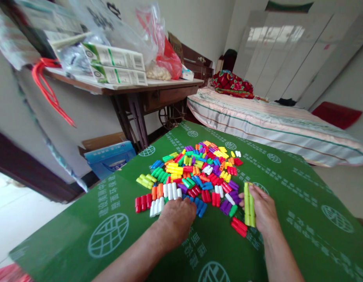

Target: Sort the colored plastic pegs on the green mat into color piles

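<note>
Green tabletop [67,246] | lime tubes [249,207] between right fingers [256,190] | left hand [178,217]: grip unclear

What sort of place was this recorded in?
Most likely a bedroom in a home: there is a wide bed with a pale striped cover, a red floral fabric blanket heaped on it, and what looks like a glossy white wardrobe behind.

The single view comes from the head of the person and faces forward and down, over a green board [67,237] which spreads across the lower frame. The left hand [179,217] and the right hand [263,205] are quite near, below the middle; the bed [257,121], at upper right, is much farther.
</note>
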A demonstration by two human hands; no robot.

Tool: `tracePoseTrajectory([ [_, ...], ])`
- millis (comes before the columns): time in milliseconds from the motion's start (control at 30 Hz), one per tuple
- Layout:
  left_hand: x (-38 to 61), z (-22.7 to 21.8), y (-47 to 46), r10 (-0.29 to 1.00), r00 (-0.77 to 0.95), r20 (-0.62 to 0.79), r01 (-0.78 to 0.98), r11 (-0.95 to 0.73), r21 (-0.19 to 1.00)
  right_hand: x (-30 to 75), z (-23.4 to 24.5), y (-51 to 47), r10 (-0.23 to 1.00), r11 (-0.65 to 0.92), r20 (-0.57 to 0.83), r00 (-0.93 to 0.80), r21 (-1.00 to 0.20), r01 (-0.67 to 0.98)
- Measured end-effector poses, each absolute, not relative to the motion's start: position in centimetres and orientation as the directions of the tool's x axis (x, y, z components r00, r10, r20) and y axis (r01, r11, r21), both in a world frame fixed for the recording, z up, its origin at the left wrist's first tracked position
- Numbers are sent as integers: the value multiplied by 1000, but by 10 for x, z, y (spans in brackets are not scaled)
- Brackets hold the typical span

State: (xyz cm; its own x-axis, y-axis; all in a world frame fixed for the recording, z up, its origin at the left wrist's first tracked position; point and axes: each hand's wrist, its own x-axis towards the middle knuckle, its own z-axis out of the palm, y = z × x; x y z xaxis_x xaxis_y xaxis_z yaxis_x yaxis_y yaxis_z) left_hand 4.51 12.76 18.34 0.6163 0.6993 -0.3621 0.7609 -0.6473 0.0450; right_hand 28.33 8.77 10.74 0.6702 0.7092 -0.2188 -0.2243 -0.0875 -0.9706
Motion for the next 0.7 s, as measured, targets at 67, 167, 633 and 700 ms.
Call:
tracePoseTrajectory([
  [67,47,182,126,660,639,-395,725,-689,21,283,107,88,714,-90,-213,667,-972,-215],
  [167,49,180,125,618,669,-412,687,-727,25,283,108,88,720,-89,-216,660,-971,-220],
  [633,50,179,127,764,609,-211,783,-538,313,284,107,88,730,-94,-219,648,-970,-222],
  [700,50,174,130,781,599,-177,763,-489,423,284,107,88,731,-99,-225,644,-969,-225],
])
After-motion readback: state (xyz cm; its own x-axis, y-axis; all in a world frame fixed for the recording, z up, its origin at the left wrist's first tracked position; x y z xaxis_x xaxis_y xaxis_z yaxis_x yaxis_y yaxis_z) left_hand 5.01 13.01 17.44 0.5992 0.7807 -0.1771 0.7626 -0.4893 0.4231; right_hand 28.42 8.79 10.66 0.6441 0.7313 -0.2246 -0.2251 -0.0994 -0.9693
